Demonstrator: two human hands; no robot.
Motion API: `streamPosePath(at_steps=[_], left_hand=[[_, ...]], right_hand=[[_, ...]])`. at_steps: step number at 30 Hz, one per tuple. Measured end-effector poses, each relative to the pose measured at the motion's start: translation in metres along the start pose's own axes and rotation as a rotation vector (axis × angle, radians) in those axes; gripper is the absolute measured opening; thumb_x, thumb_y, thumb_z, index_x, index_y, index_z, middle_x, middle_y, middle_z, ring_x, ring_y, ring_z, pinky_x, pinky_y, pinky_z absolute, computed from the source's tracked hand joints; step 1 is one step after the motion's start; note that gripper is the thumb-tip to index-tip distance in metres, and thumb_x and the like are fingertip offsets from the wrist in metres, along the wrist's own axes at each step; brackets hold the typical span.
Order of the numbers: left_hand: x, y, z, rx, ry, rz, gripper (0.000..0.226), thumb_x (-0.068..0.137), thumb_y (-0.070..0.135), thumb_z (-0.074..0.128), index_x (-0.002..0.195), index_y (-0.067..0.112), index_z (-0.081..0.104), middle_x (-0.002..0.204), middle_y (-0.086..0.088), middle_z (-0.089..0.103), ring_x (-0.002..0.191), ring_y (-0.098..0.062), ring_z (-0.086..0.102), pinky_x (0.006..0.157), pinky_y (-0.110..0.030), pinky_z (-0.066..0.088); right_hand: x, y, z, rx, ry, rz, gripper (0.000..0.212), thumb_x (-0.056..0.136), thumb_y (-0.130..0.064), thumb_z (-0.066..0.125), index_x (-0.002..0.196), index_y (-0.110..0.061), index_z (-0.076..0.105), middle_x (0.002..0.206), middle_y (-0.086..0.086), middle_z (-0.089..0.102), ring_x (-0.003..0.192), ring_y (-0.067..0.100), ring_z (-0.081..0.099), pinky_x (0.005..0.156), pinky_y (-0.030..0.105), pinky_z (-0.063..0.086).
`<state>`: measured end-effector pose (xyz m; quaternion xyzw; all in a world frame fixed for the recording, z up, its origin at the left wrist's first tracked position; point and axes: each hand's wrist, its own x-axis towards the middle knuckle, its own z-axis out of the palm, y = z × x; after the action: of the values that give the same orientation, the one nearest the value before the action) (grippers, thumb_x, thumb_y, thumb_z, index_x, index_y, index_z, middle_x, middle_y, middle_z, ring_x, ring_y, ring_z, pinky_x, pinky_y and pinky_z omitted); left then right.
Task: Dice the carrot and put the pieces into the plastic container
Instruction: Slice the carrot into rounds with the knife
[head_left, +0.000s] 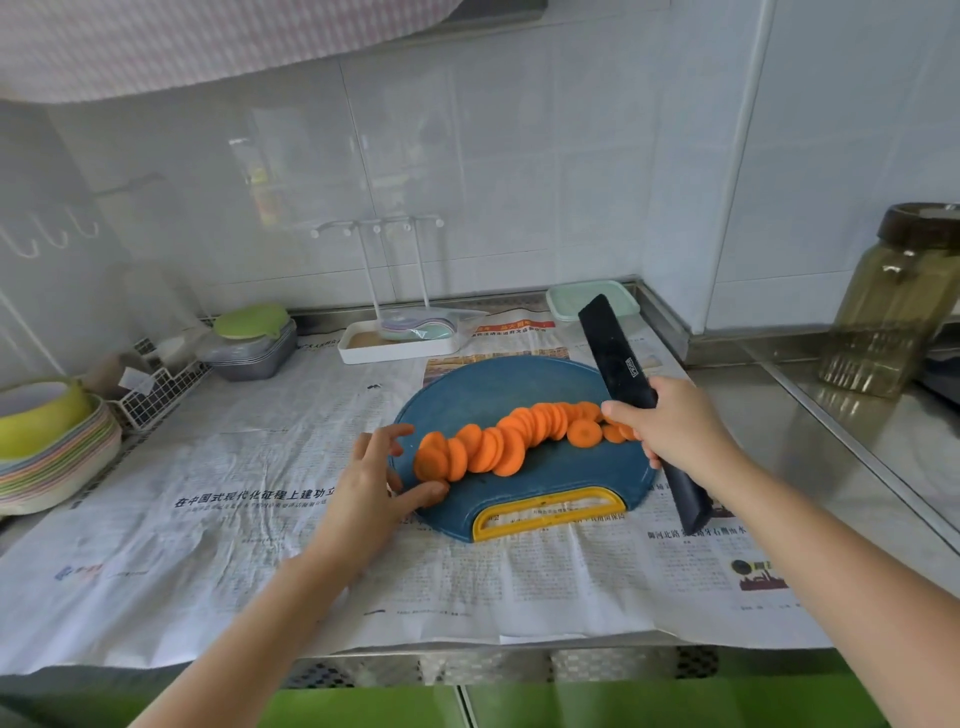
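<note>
The head view looks down on a steel surface (831, 441) with newspaper (260, 519) spread over it. A round blue cutting board (519, 384) with a yellow handle (550, 512) lies on the paper.

The carrot (519, 436) is on the board. It is cut into round slices that lean on each other in a long row from left to right. A few slices lie flat near the right end.

The left hand (371, 478) is at the left edge of the board. Its fingers are spread wide, and the thumb touches the slice at the left end of the row.

The right hand (675, 431) is at the right end of the row. Its fingers are wrapped tight around a black knife (618, 358). The blade points up and to the far side.

The plastic container (592, 299) is pale green. It sits at the far side by the wall, well apart from the carrot.

A white tray (400, 345) stands left of it. A stack of colored bowls (52, 447) is far to the left. A big jar (893, 301) with a dark lid stands on the right.
</note>
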<state>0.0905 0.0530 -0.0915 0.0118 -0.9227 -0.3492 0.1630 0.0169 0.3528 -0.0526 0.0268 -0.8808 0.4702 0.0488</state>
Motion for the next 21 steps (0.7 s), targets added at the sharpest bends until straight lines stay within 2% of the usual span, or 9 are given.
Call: streamPosePath(at_steps=[3,5,8,12,16,18,21], left_hand=[[0.0,-0.004,0.002,0.046,-0.025,0.015,0.077,0.073,0.038,0.078,0.139,0.029,0.038,0.127,0.005,0.036,0.098,-0.011,0.052,0.08,-0.019,0.041],[-0.001,-0.005,0.005,0.066,-0.05,0.037,0.082,0.076,0.044,0.073,0.145,0.028,0.03,0.138,0.004,0.03,0.121,-0.015,0.042,0.097,-0.027,0.038],[-0.001,-0.001,0.014,0.14,-0.134,0.084,0.091,0.076,0.057,0.063,0.15,0.029,0.016,0.15,0.004,0.018,0.138,-0.017,0.025,0.112,-0.039,0.027],[0.007,0.009,0.026,0.156,-0.23,0.086,0.103,0.074,0.06,0.065,0.151,0.034,0.001,0.157,0.004,0.003,0.144,-0.018,0.009,0.114,-0.038,0.023],[0.016,0.019,0.033,0.141,-0.228,0.095,0.098,0.072,0.06,0.068,0.142,0.052,0.0,0.156,0.008,0.001,0.143,-0.02,0.012,0.112,-0.041,0.03],[0.017,0.022,0.035,0.175,-0.215,0.107,0.093,0.073,0.061,0.067,0.138,0.058,0.001,0.155,0.008,0.001,0.143,-0.022,0.013,0.111,-0.044,0.032],[0.017,0.025,0.037,0.296,-0.154,0.157,0.082,0.077,0.066,0.057,0.14,0.057,0.006,0.156,0.005,0.004,0.143,-0.025,0.012,0.115,-0.046,0.023]], right_hand=[[-0.001,0.005,0.005,-0.079,0.061,0.048,0.038,0.079,-0.037,0.076,0.09,-0.008,0.053,0.075,0.01,0.062,0.051,0.018,0.056,0.041,0.022,0.039],[0.002,0.008,0.006,-0.113,0.107,0.088,0.044,0.076,-0.036,0.078,0.096,-0.007,0.052,0.09,0.011,0.063,0.071,0.026,0.062,0.052,0.028,0.045],[0.004,0.008,0.004,-0.145,0.131,0.13,0.057,0.073,-0.035,0.081,0.108,-0.005,0.048,0.101,0.014,0.062,0.091,0.032,0.062,0.063,0.033,0.046],[-0.003,0.0,0.006,-0.246,0.111,0.135,0.087,0.067,-0.041,0.085,0.13,-0.004,0.036,0.127,0.015,0.054,0.112,0.033,0.055,0.076,0.037,0.046],[-0.002,-0.002,0.019,-0.399,-0.023,0.135,0.123,0.061,-0.054,0.084,0.149,-0.01,0.011,0.143,0.016,0.044,0.126,0.033,0.048,0.092,0.041,0.047],[0.002,-0.002,0.024,-0.438,-0.081,0.141,0.131,0.06,-0.059,0.082,0.152,-0.013,0.001,0.148,0.015,0.039,0.131,0.032,0.044,0.098,0.043,0.045],[0.008,-0.004,0.027,-0.44,-0.119,0.113,0.132,0.062,-0.061,0.079,0.153,-0.014,-0.005,0.15,0.011,0.038,0.133,0.031,0.042,0.102,0.042,0.043]])
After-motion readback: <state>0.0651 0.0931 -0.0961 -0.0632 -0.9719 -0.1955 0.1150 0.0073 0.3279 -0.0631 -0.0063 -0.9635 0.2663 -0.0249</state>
